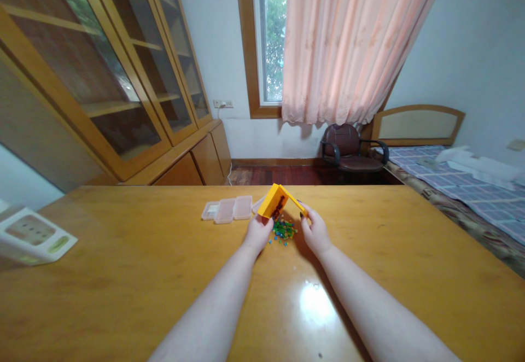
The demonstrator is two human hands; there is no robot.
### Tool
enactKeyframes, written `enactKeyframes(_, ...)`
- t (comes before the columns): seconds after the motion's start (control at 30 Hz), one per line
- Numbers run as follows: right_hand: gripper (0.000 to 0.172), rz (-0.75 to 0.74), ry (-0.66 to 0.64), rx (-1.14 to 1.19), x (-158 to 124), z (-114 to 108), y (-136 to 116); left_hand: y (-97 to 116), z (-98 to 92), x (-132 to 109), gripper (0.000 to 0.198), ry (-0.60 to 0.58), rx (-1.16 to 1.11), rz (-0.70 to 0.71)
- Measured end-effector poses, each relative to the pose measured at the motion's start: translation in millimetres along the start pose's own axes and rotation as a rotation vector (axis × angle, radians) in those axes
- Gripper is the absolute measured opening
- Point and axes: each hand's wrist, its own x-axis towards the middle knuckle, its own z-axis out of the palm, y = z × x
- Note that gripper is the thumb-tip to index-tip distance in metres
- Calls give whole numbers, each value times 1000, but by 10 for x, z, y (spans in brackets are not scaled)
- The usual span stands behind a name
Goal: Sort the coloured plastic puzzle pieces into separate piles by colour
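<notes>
A yellow box (270, 200) is tilted on its side above the table, its hinged lid (293, 199) swung open to the right. Small dark reddish pieces show inside it. My left hand (259, 232) is closed around the lower left part of the box. The fingers of my right hand (315, 232) pinch the outer edge of the lid. Below the box, between both hands, lies a loose pile of tiny green, blue and yellow pieces (284, 231). A few have scattered toward me.
Several clear plastic compartment trays (225, 210) sit just left of the box, one partly hidden behind it. A white device (36, 236) stands at the table's left edge. Beyond the wooden table (164, 274) are a brown chair (348, 149), a bed (459, 181) and a glass-door cabinet (135, 61).
</notes>
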Motion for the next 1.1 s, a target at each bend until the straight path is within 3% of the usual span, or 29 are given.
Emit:
enactKeyframes(0.5, 43, 21, -16, -20, -1, 29, 12, -43, -18, -2, 38, 8, 62, 24)
enactKeyframes(0.77, 41, -18, 14, -10, 2, 62, 64, -149, -51, 21, 43, -13, 150, 188)
enactKeyframes(0.97, 43, -3, 10, 1, 6, 57, 62, -38, -126, -29, 48, -78, 310, 401)
enactKeyframes(1.1, 42, 31, -3, 44, 4, 69, 56, 32, -155, -56, 51, -58, 389, 460)
